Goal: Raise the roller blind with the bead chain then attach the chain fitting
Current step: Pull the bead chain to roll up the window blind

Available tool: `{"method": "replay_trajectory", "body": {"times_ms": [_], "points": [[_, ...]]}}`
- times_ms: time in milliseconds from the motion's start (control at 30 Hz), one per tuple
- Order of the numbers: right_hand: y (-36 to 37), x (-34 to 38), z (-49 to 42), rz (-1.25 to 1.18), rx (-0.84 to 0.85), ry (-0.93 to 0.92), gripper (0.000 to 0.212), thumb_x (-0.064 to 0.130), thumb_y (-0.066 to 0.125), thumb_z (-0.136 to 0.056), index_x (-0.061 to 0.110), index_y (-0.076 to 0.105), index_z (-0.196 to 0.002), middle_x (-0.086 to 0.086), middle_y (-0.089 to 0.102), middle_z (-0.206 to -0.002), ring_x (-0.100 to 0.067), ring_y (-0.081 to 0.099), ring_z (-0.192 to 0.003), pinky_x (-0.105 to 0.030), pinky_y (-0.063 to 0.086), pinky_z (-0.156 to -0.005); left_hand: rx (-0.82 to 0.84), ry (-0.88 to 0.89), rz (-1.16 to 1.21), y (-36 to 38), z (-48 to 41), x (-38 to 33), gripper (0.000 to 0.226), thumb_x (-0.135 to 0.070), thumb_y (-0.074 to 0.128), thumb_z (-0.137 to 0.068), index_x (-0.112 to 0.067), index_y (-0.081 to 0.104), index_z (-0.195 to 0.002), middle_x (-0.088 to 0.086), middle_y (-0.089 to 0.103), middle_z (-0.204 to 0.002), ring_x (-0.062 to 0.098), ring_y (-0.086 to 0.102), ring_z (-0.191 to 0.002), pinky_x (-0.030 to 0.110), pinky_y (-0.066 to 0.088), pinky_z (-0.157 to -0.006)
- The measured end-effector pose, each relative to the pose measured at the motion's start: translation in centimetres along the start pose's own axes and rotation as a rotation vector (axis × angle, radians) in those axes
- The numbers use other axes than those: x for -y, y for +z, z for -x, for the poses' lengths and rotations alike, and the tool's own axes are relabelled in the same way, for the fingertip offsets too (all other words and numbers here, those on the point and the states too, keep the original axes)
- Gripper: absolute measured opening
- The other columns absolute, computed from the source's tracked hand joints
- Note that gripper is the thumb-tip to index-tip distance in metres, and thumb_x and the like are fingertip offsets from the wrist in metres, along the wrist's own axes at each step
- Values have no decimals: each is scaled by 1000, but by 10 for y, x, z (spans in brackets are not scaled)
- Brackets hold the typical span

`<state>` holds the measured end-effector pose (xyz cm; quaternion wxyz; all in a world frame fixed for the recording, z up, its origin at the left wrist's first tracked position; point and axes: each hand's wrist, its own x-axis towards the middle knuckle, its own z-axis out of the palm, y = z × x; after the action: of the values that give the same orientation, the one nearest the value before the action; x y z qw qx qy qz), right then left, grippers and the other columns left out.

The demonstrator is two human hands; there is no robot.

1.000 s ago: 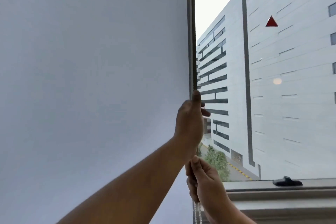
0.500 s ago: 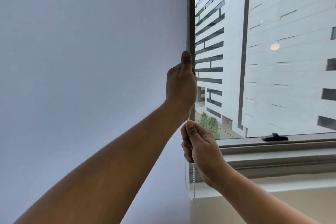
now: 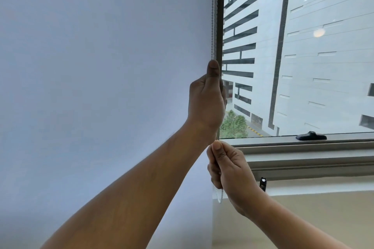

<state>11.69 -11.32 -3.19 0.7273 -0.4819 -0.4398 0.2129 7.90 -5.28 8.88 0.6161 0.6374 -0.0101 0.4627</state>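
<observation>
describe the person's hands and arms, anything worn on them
Both are bare: the left hand and right hand wear no gloves, rings or watch, and no sleeve shows on the left forearm or right forearm within the frame. Thumbnails look short and plain.

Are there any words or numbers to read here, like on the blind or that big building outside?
None can be read.
The roller blind is plain, the bead chain is bare beads, the building outside shows only windows and lines, and the small black fitting below the window frame is too small to tell.
</observation>
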Motion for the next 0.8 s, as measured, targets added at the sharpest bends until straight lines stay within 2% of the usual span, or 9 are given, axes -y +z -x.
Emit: {"method": "replay_trajectory", "body": {"times_ms": [167,333,400,467,567,600,667,733,800], "points": [[-16,-34,15,96,79,70,42,48,46,-93,26,47,-57,14,33,-50,-5,28,-43,-17,26,-42,19,-55,-110,-3,19,40,54,-48,36,-102,-20,31,-56,7,27,-54,14,21,-40,20,19,-39],[-47,-44,20,1011,213,-220,39,42,34,-96,16,42,-68,3,40,-54,-19,35,-52,-40,38,-52,5,-112,-191,-16,39,78,58,-50,37,-101,-18,32,-53,6,28,-51,14,22,-41,24,20,-43],[-54,-39,21,1184,309,-214,42,47,30,-96,15,44,-73,-2,46,-55,-24,39,-54,-44,43,-54,-9,-133,-178,-20,45,86,56,-49,37,-101,-19,30,-54,5,27,-51,14,21,-41,23,20,-43],[-59,-29,17,1245,392,-139,38,49,34,-93,18,48,-75,1,56,-61,-20,51,-58,-40,46,-56,-14,-142,-154,-19,49,88,55,-49,38,-101,-22,28,-54,5,25,-51,15,19,-41,23,18,-41],[-69,-6,-4,1118,458,3,7,18,56,-88,23,60,-90,7,68,-86,-2,61,-77,-26,47,-71,-21,-141,-130,-14,50,88,56,-55,40,-98,-23,29,-53,5,26,-51,16,20,-42,26,19,-43],[-70,5,-14,1055,437,30,21,1,55,-85,18,62,-96,1,70,-94,-7,63,-86,-27,49,-78,-26,-140,-118,-12,51,87,57,-58,41,-95,-22,30,-52,5,26,-50,16,21,-41,28,23,-45],[-70,28,-33,861,319,21,36,-16,47,-82,15,62,-90,-6,69,-91,-22,64,-89,-42,52,-87,-11,-138,-83,-10,52,88,57,-61,40,-89,-22,32,-49,1,27,-46,11,23,-38,27,29,-48],[-64,52,-51,492,164,13,30,-9,50,-89,16,65,-88,-8,70,-87,-26,65,-85,-47,56,-81,23,-143,-64,-9,53,88,56,-58,39,-93,-25,35,-48,-2,27,-46,10,22,-38,24,24,-43],[-56,73,-65,55,113,92,17,9,51,-96,12,68,-98,-11,74,-91,-28,69,-83,-38,59,-67,43,-159,-63,-7,53,88,54,-56,38,-96,-24,34,-52,0,27,-48,12,21,-40,25,20,-41]]}}
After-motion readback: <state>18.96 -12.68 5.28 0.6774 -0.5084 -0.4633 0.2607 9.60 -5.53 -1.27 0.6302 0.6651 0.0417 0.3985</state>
